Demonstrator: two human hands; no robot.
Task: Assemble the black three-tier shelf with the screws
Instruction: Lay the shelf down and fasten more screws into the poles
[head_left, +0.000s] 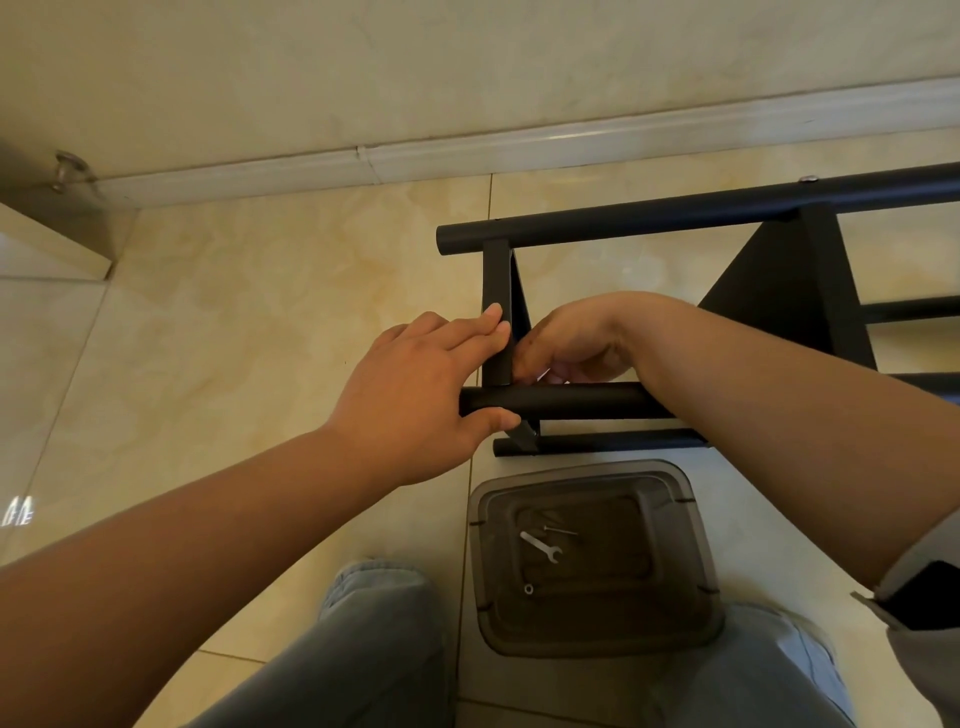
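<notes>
The black shelf frame (675, 210) lies on its side on the tiled floor, running from centre to the right edge. My left hand (415, 384) grips the end of the near black tube (582, 400), thumb under it and fingers resting on the short upright panel (496, 312). My right hand (566, 345) is curled tight against the joint where that panel meets the tube; what its fingertips pinch is hidden. A silver screw head (808, 179) shows on the far tube.
A grey plastic tray (691, 535) sits on the floor just in front of my knees, holding a small silver wrench (541, 546), a long screw (561, 530) and a washer (528, 588). The wall and skirting board (363, 156) run behind the frame. A doorstop (67, 169) is at the left.
</notes>
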